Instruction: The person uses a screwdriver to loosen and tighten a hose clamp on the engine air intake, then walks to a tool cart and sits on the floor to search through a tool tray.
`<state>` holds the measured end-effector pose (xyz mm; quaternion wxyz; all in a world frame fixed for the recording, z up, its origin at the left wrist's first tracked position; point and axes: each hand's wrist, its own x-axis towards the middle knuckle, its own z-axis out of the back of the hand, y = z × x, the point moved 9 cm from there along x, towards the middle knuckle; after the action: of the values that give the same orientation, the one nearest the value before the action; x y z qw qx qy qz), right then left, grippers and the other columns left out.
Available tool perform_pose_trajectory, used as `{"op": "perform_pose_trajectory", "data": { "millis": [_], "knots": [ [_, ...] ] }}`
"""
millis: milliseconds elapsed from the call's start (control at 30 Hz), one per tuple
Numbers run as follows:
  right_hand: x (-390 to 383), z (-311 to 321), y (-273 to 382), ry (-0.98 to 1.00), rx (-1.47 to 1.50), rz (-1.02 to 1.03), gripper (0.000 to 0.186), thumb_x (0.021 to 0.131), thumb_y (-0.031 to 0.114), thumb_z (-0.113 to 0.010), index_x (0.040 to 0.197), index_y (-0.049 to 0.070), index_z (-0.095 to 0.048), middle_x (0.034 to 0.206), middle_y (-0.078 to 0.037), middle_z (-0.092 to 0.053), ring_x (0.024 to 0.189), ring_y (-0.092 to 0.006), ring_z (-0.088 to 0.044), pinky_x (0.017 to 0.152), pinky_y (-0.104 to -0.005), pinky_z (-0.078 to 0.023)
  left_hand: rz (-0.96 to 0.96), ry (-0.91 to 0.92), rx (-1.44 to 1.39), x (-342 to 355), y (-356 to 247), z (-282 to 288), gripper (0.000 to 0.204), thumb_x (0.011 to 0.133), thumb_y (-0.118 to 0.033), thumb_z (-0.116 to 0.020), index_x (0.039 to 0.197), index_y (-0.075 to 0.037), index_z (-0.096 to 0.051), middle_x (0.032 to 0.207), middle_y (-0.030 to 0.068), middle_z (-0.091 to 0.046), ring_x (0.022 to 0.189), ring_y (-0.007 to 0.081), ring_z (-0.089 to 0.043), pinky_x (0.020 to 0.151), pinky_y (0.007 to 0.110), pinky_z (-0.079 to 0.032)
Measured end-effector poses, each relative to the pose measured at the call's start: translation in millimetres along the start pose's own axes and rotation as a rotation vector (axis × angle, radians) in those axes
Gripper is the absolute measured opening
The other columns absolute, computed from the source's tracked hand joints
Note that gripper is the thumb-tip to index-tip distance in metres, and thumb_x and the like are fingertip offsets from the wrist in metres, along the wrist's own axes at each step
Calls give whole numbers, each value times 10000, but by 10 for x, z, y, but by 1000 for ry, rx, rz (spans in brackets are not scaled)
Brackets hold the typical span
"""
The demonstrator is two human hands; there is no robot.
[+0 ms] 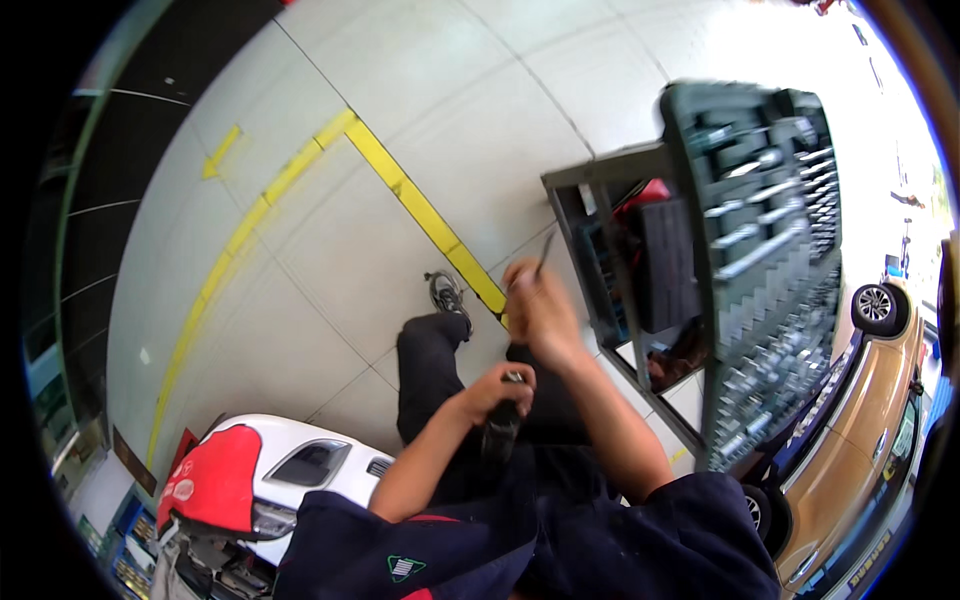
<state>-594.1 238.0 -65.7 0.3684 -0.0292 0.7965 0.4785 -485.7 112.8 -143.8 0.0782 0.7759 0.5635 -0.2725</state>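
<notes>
My left hand [492,393] is closed around a black hand-held tool [500,436] in front of my body. A round end of it pokes up past my thumb, and my grip hides much of its shape. Slightly ahead and to the right, my right hand [545,315] is smeared by motion, its fingers closed on a thin dark rod [545,252] that sticks up beyond them. What else those fingers cover cannot be made out. The two hands are apart, the right one nearer the tool cart.
A metal cart [610,165] stands at right, with a dark case [662,265] on its shelf. On top lies a green socket-and-wrench tray [700,240]. A white car [350,470] with a red cover [222,470] is at lower left, a gold car [870,400] at far right. Yellow tape [400,190] marks the tiles.
</notes>
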Motion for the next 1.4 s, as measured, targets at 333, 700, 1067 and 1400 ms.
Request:
{"op": "perform_pose_trajectory", "data": {
  "millis": [333,700,1067,1400],
  "knots": [
    [1131,3550,-2820,-646,-1081,135,155,983,104,-557,1075,28,-656,975,-168,-709,851,-300,-705,724,-383,-549,-4,90,952,1457,747,1288,264,829,-340,-692,860,-85,-634,756,132,-668,753,350,-672,662,422,-497],
    [1376,5337,-3359,-957,136,86,179,1027,167,-513,1133,44,-589,857,-52,-632,659,-107,-558,587,-211,-479,-149,16,1087,2280,687,1750,257,848,-325,-705,902,-83,-638,810,142,-682,779,356,-672,659,417,-509],
    [1577,7005,-4376,-1015,-540,204,371,984,232,-634,1273,6,-576,1098,-146,-681,985,-220,-685,892,-314,-548,-46,-25,990,2323,-189,1569,313,817,-375,-717,844,-71,-650,721,134,-660,733,350,-670,654,406,-499],
    [1350,4748,-3456,-1145,-1494,185,454,772,169,-770,1161,37,-576,1198,-158,-590,1077,-383,-590,901,-446,-497,-79,101,1228,2152,395,1664,341,819,-402,-666,907,-74,-642,813,151,-683,813,373,-670,691,440,-502]
  ]
}}
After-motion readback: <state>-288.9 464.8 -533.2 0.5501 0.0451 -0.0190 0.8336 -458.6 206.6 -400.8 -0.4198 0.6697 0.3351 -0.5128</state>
